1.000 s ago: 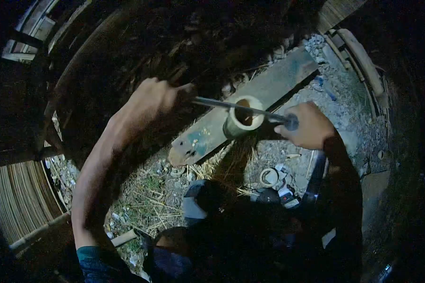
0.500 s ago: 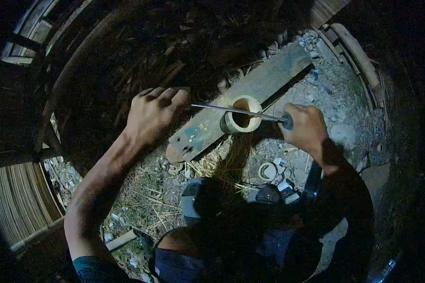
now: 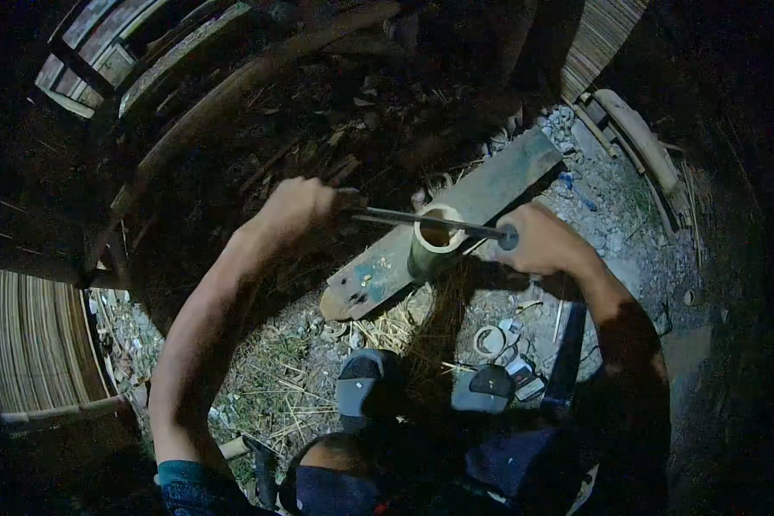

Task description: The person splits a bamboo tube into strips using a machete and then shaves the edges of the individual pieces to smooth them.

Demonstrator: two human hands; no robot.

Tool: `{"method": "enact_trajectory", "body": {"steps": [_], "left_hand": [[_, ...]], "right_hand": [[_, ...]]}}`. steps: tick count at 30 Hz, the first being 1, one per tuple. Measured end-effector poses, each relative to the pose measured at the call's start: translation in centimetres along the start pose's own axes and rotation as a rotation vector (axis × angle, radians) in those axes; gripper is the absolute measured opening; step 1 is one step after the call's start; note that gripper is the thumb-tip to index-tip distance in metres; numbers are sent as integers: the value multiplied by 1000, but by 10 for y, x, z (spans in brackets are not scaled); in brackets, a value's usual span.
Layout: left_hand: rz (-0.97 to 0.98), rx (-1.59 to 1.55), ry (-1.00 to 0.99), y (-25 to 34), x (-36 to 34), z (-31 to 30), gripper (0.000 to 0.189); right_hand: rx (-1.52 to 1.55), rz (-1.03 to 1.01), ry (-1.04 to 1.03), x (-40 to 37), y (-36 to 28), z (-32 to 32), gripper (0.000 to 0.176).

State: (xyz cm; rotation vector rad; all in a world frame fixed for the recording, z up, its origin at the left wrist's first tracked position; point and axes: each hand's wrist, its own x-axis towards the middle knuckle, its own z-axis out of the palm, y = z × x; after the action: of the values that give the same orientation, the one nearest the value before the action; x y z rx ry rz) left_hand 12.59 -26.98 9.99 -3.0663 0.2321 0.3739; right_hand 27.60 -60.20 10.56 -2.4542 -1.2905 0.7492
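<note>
A hollow bamboo piece (image 3: 430,258) stands upright on a long wooden board (image 3: 490,185), its open end facing up. Across its rim lies a long thin metal tool (image 3: 404,218), seemingly a blade or file. My right hand (image 3: 543,241) is closed around the round-ended handle at the tool's right end. At the far left end, my left hand (image 3: 297,211) is closed with the fingers curled; the tool's tip reaches it. Small pale chips (image 3: 367,279) lie on the board's near end.
My feet rest near the board in grey shoes (image 3: 361,391). A pale ring (image 3: 489,341) and a small dark-and-white object (image 3: 521,374) lie on the gravel. A long dark object (image 3: 566,361) is at the right, a slatted bamboo surface (image 3: 34,344) at the left.
The view has shifted, so the board and bamboo sit lower in the frame. The bamboo's side shows more. Both hands still hold the tool across the rim.
</note>
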Motion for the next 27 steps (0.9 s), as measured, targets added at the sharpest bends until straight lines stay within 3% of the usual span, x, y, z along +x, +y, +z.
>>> {"method": "enact_trajectory", "body": {"steps": [2, 3, 4, 6, 7, 8, 10, 11, 12, 14, 15, 18, 22, 23, 24, 27], "left_hand": [[-132, 148, -61, -13, 11, -3, 29], [-56, -107, 188, 9, 1, -33, 22], [-50, -119, 174, -4, 16, -14, 22], [161, 125, 164, -30, 44, 35, 24], [127, 28, 304, -22, 45, 32, 32], [118, 49, 324, -26, 55, 20, 32], [11, 63, 90, -24, 60, 19, 39], [-53, 76, 83, -24, 60, 25, 40], [-40, 62, 64, -23, 60, 32, 40], [44, -51, 321, -21, 54, 36, 42], [13, 79, 350, -29, 54, 56, 41], [29, 69, 470, -18, 43, 60, 43], [-23, 48, 365, -16, 32, 70, 54], [-61, 95, 201, -13, 27, 58, 41], [-72, 107, 218, -16, 23, 54, 41], [-20, 27, 129, -19, 18, 38, 40]], "right_hand": [[30, 147, -18, 0, -13, -21, 33], [-26, 103, 19, 3, -10, -26, 30], [-17, 112, 5, 16, 1, -21, 30], [47, 165, -46, 35, 25, 2, 25], [55, 203, 25, 42, 33, 5, 22], [43, 188, 48, 50, 32, -7, 22], [21, 131, 122, 55, 33, -3, 22], [-39, 25, 235, 58, 40, 2, 21], [-27, 40, 217, 58, 44, 6, 21], [-131, 57, 225, 56, 42, 5, 25], [-139, 48, 253, 56, 44, 7, 22], [-124, -10, 336, 54, 48, 17, 22], [-266, 26, 382, 43, 45, 23, 27], [-256, 18, 281, 38, 35, 20, 28], [-244, 10, 172, 36, 25, 18, 29], [-153, 59, 162, 20, 2, -16, 30]]}}
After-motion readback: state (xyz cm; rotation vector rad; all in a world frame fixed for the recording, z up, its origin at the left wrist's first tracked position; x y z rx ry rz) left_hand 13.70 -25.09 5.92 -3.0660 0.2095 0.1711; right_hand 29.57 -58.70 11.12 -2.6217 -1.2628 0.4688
